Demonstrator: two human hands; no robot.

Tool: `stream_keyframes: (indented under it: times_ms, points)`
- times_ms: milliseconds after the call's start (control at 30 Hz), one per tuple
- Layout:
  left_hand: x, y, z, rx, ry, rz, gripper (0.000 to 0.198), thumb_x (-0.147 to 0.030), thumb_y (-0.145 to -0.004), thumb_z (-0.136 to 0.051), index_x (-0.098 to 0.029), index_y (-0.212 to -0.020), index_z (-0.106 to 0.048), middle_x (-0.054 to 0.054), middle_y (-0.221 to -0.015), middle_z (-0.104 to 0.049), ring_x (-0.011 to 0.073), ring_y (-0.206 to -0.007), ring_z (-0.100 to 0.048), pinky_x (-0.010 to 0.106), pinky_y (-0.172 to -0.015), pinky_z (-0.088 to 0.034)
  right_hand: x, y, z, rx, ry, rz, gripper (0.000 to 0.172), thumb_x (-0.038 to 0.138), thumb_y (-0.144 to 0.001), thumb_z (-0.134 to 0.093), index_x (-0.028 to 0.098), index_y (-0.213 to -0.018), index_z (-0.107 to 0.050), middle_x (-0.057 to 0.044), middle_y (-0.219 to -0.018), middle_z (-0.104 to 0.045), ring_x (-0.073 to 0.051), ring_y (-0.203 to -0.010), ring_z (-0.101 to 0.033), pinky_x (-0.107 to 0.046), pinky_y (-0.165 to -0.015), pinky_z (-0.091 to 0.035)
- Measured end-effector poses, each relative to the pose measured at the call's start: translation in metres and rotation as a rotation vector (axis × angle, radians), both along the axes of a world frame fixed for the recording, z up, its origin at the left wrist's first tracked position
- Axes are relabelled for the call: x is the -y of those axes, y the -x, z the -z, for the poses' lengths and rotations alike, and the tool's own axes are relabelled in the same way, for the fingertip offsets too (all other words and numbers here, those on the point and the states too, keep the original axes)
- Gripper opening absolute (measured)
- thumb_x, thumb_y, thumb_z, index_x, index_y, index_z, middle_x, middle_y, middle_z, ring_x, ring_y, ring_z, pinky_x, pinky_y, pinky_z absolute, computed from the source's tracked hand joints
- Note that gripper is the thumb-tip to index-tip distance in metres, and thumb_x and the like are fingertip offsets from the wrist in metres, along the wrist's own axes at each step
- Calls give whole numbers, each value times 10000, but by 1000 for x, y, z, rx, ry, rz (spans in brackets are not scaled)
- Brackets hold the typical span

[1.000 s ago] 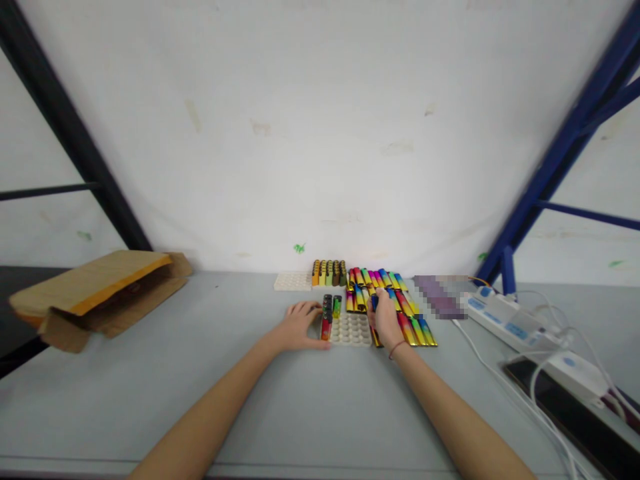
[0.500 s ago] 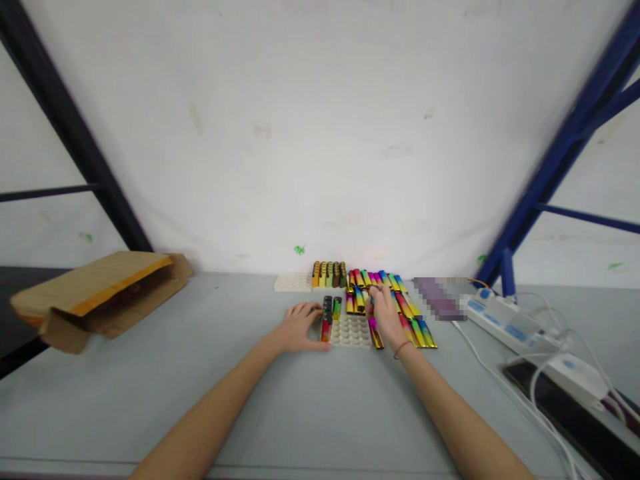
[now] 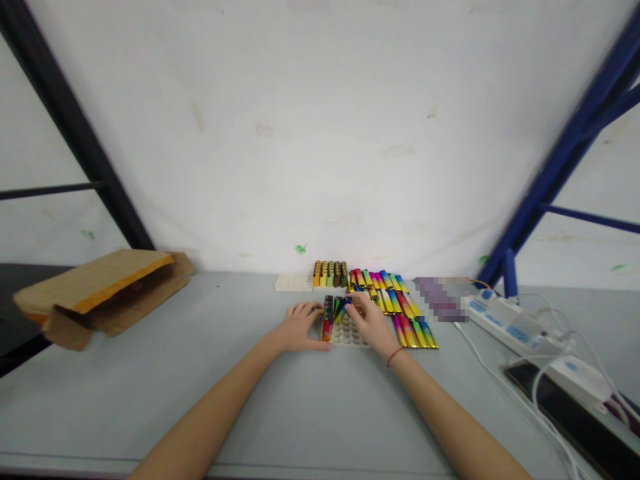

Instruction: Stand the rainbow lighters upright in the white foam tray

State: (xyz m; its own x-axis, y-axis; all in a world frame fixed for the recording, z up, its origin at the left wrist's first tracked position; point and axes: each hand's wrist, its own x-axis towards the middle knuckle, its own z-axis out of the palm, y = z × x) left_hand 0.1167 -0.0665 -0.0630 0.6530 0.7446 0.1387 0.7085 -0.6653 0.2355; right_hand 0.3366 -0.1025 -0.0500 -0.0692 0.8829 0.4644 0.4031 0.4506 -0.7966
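A white tray with round cells (image 3: 350,335) sits on the grey table, and several metallic rainbow-coloured lighters (image 3: 328,319) stand in its left part. My left hand (image 3: 300,327) rests against the tray's left side, fingers touching these lighters, and holds nothing. My right hand (image 3: 367,321) is over the tray and pinches a dark rainbow lighter (image 3: 343,308) next to that group. Rows of similar lighters (image 3: 413,331) lie just right of my right hand. A row of gold-topped lighters (image 3: 330,273) stands at the back beside a second white tray (image 3: 293,282).
A torn cardboard envelope (image 3: 103,300) lies at the table's left. To the right are a pixelated purple object (image 3: 440,299), a white power strip (image 3: 510,325) with white cables (image 3: 500,373), and a black flat device (image 3: 570,413). Black and blue steel uprights frame the white wall.
My right hand has moved left from the lying lighters to above the tray, with a lighter in its fingers. My left hand has stayed in place.
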Motion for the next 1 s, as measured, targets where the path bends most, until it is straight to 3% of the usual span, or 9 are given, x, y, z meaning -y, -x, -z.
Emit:
stream_keyframes:
  times_ms: [200,400,533,600,700,833,1000]
  points:
    - [0,0,-1,1,1,-2,854,-763,-666,-617,-238,-1324,-477,118,-1379,-449,360,-1255,-391,479,-1045,-276,6,0,-5,252,-119,-20,232,271,-898,-467,209,-1079,-598,-69,-919,-679,-197,-784,-649,-339,-764,-505]
    - [1,-1,-1,2,-5,-11,854,-759,-664,-623,-233,-1321,-482,121,-1377,-452,360,-1253,-394,480,-1047,-275,11,2,-14,311,-159,-75,287,233,-911,-416,216,-1073,-652,-77,-981,-659,-190,-847,-617,-326,-775,-490]
    - [1,0,-1,-5,-6,-9,856,-769,-671,-609,-221,-1317,-486,125,-1387,-443,358,-1256,-393,479,-1049,-278,10,-10,-27,273,-75,-19,295,270,-910,-413,192,-1067,-651,-72,-958,-680,-182,-812,-620,-294,-712,-477]
    - [0,0,-1,-9,-2,-6,869,-777,-669,-604,-211,-1318,-487,129,-1392,-438,359,-1260,-388,477,-1051,-279,8,-23,-34,311,-8,137,287,239,-892,-404,179,-1035,-645,-54,-816,-689,-174,-682,-608,-283,-638,-448]
    - [0,1,-1,-10,-1,-1,878,-777,-669,-607,-201,-1320,-485,133,-1398,-432,358,-1262,-384,480,-1055,-277,6,-42,-38,556,113,332,240,191,-836,-428,186,-836,-667,-64,-699,-678,-195,-631,-607,-290,-588,-396]
    - [0,1,-1,-13,3,-6,865,-768,-672,-612,-212,-1322,-483,126,-1405,-427,356,-1266,-381,485,-1057,-275,10,-47,-31,820,346,326,227,256,-814,-510,181,-661,-661,-138,-681,-684,-251,-636,-640,-327,-580,-408]
    - [0,1,-2,-18,2,-5,875,-765,-675,-613,-196,-1326,-481,132,-1401,-430,368,-1266,-380,490,-1056,-274,14,-34,-22,962,398,353,204,257,-815,-533,147,-842,-703,-235,-909,-703,-331,-817,-677,-399,-676,-463]
